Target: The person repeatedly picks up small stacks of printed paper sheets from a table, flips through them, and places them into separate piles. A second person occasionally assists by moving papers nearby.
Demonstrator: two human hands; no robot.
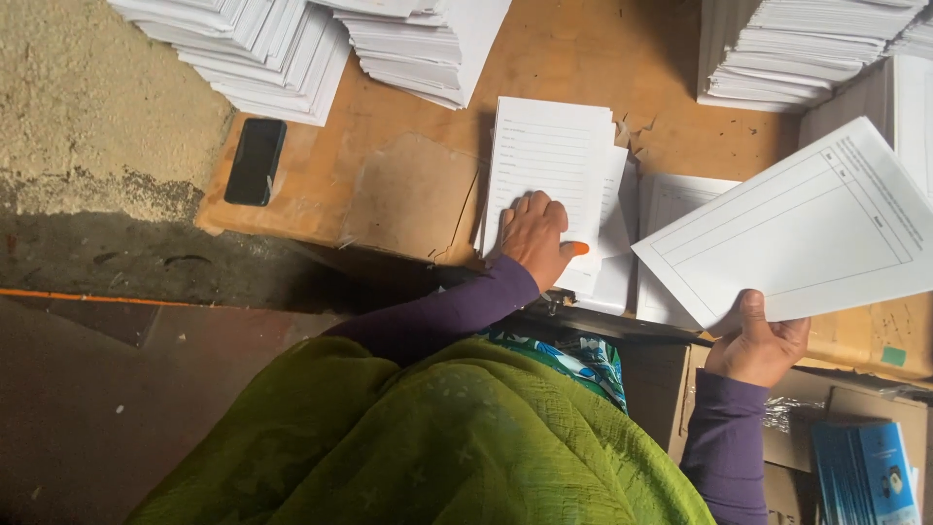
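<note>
My left hand point(536, 238) rests flat, fingers together, on the lower edge of a small pile of lined white sheets point(550, 160) lying on the brown cardboard surface point(408, 194). My right hand point(760, 340) grips the lower corner of a large white printed sheet point(807, 224), which is lifted and tilted above the surface. Another white sheet point(671, 204) lies partly hidden under the lifted one. Both arms wear purple sleeves, with a green cloth below them.
Tall stacks of white paper stand at the back left point(262, 49), back middle point(428, 44) and back right point(797, 49). A black phone point(256, 161) lies at the cardboard's left edge. Blue booklets point(865, 472) sit in a box at the lower right. Rough floor lies to the left.
</note>
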